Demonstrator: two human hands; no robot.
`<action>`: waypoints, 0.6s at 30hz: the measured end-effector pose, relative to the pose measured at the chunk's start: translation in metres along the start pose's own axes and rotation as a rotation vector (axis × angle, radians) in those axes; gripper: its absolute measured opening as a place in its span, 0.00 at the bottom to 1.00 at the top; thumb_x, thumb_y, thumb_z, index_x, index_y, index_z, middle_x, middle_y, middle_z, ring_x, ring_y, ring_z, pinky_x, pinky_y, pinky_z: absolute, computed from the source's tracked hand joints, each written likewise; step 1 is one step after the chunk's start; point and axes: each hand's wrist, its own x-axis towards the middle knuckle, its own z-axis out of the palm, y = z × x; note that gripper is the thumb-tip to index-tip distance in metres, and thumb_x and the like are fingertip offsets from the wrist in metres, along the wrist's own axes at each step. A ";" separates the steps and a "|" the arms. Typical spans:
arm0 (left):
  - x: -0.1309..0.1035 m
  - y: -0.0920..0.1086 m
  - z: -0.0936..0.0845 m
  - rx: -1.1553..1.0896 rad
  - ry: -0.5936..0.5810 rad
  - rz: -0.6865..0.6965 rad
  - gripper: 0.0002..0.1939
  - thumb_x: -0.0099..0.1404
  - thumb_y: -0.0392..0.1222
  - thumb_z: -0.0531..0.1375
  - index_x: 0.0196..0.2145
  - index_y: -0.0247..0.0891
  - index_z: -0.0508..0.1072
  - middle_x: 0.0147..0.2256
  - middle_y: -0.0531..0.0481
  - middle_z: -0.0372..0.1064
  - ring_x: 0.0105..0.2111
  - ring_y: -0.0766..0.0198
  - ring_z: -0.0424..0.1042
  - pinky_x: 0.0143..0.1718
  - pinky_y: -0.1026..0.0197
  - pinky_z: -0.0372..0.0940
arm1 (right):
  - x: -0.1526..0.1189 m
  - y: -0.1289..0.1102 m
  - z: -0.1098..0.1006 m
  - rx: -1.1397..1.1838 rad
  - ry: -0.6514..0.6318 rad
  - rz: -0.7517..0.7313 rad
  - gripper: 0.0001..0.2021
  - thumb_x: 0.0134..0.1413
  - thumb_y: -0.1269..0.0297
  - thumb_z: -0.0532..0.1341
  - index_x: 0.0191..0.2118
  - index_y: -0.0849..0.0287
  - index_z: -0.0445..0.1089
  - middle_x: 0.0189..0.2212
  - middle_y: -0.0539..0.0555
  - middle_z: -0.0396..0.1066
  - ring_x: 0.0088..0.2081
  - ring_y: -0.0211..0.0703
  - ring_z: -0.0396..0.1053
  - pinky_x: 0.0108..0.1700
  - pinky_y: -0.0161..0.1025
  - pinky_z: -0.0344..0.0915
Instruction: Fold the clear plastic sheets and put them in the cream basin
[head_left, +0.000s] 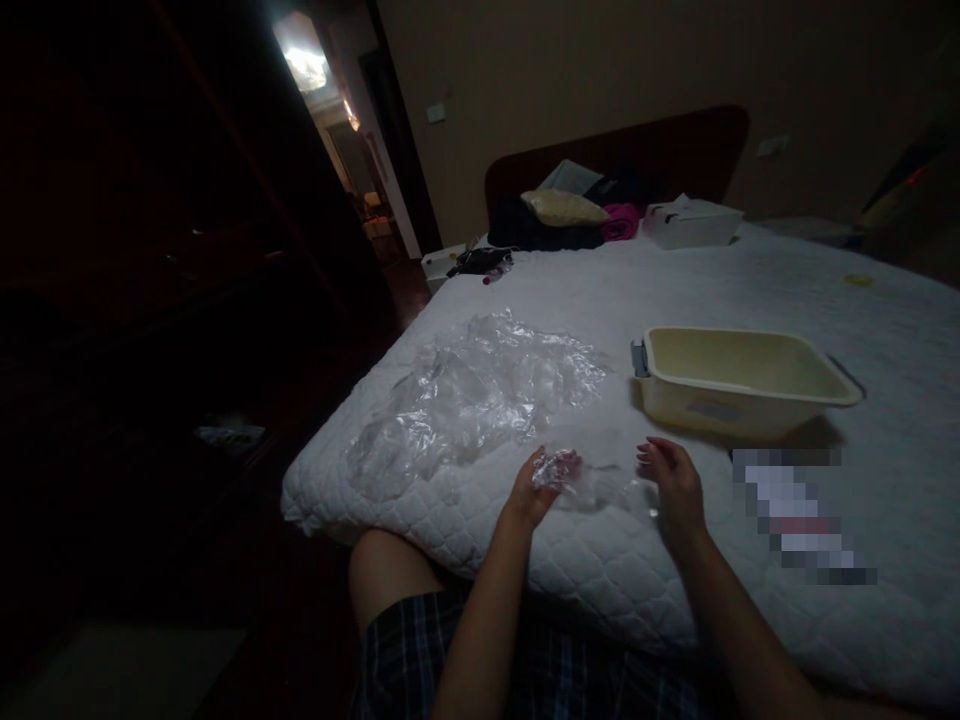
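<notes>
- Two bare hands work low over the bed: the left hand (529, 492) has its fingers closed around a crumpled piece of clear plastic (555, 468), part of which trails towards the right fingers.
- The right hand (679, 495) is near the trailing part, fingers loosely curved and slightly apart; whether they touch or pinch the film, I cannot tell.
- Film this thin would probably handle best with a light, steady hold in the left fingers, while the right fingertips find an edge and ease it outward, close to the sheet.
- A slow, low pull should suit it better than a sharp tug, since folds may cling or tear; fingers spread flat would likely smooth creases better than bunched ones.
- Beyond the left fingers, a loose heap of plastic (480, 385) lies in peaks and wrinkles, see-through, with bright streaks along its folds.
- Under the fingers, the white mattress cover (592, 565) is soft and matt, stitched in puffy diamonds; against it the clear film is hard to see, so the shine is probably the better guide to its edges.
- Beyond and right of the right fingers, a cream tub (742, 405) sits upright, smooth and stiff-looking, with rounded corners, a broad rim and a grey handle clip (639, 359).
</notes>
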 end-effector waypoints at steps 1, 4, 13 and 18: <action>-0.001 0.000 0.001 -0.033 0.004 -0.007 0.22 0.63 0.50 0.50 0.38 0.27 0.73 0.43 0.37 0.71 0.49 0.53 0.67 0.52 0.55 0.59 | 0.000 -0.006 0.001 -0.133 -0.038 -0.105 0.16 0.47 0.53 0.60 0.41 0.56 0.66 0.36 0.54 0.69 0.35 0.42 0.68 0.36 0.42 0.66; -0.002 0.000 0.003 -0.095 0.027 -0.010 0.19 0.62 0.48 0.53 0.38 0.27 0.72 0.41 0.37 0.72 0.47 0.53 0.68 0.52 0.55 0.58 | 0.000 -0.029 0.007 -0.554 -0.234 -0.477 0.18 0.50 0.54 0.58 0.44 0.58 0.66 0.40 0.59 0.69 0.41 0.49 0.68 0.43 0.48 0.64; -0.005 0.000 0.005 -0.172 0.054 0.016 0.18 0.57 0.52 0.58 0.31 0.31 0.73 0.33 0.42 0.74 0.38 0.55 0.73 0.47 0.55 0.62 | 0.002 -0.066 0.037 -0.941 -0.634 -0.607 0.13 0.55 0.57 0.53 0.39 0.58 0.69 0.35 0.58 0.73 0.37 0.49 0.71 0.39 0.44 0.63; -0.008 0.005 0.008 -0.221 0.014 0.025 0.20 0.58 0.54 0.56 0.28 0.31 0.73 0.34 0.40 0.74 0.41 0.52 0.72 0.49 0.53 0.60 | 0.011 -0.066 0.029 -0.742 -0.584 -0.353 0.11 0.54 0.58 0.52 0.31 0.58 0.66 0.26 0.53 0.71 0.28 0.43 0.69 0.32 0.39 0.63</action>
